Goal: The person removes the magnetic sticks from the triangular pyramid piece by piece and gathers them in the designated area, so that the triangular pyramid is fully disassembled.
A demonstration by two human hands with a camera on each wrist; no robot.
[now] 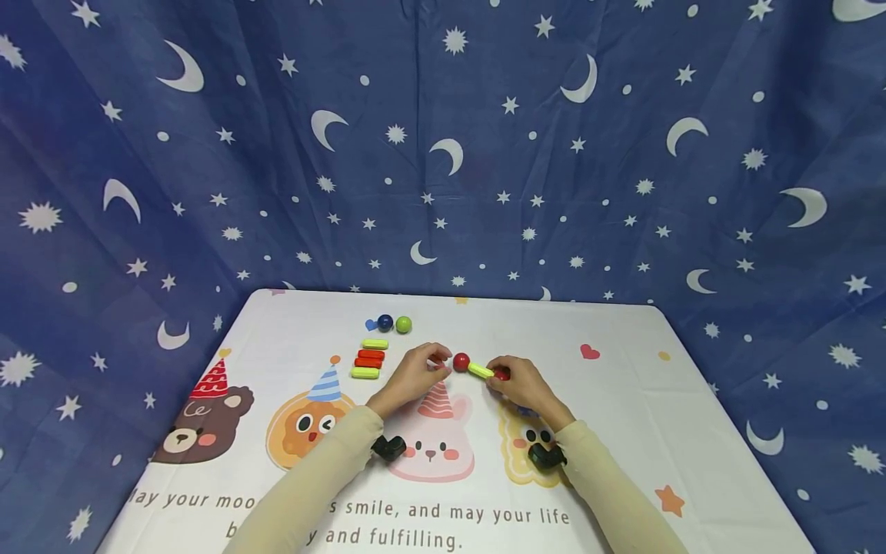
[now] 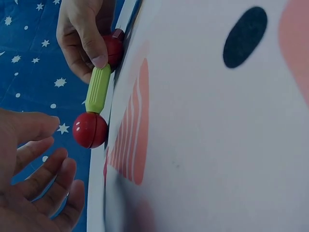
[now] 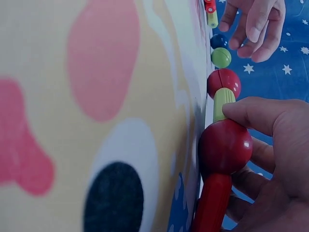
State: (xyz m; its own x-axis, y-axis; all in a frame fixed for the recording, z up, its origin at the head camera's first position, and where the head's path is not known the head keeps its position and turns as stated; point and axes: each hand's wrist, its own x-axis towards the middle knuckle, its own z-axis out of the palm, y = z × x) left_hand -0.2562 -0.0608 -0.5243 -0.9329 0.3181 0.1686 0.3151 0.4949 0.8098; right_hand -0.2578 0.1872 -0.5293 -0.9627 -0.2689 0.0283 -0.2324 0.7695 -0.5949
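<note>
A building-toy chain lies on the white tablecloth, seen in the head view ahead of both hands. One red ball point(image 1: 461, 362) forms its left end, joined to a yellow-green stick point(image 1: 480, 371). A second red ball point(image 3: 226, 146) follows, with a red stick point(image 3: 212, 200) attached beyond it. My right hand point(image 1: 521, 381) grips the chain around this second ball, its thumb on the end of the yellow-green stick. My left hand point(image 1: 418, 371) holds nothing; its fingers are relaxed and slightly bent, just left of the end ball and apart from it.
Left of the hands, red sticks point(image 1: 369, 358) lie between two yellow-green sticks point(image 1: 364, 373) in a column. Behind them sit a dark blue ball point(image 1: 384, 322) and a green ball point(image 1: 404, 325). A blue star-patterned curtain point(image 1: 443, 154) hangs behind the printed tablecloth point(image 1: 623, 369).
</note>
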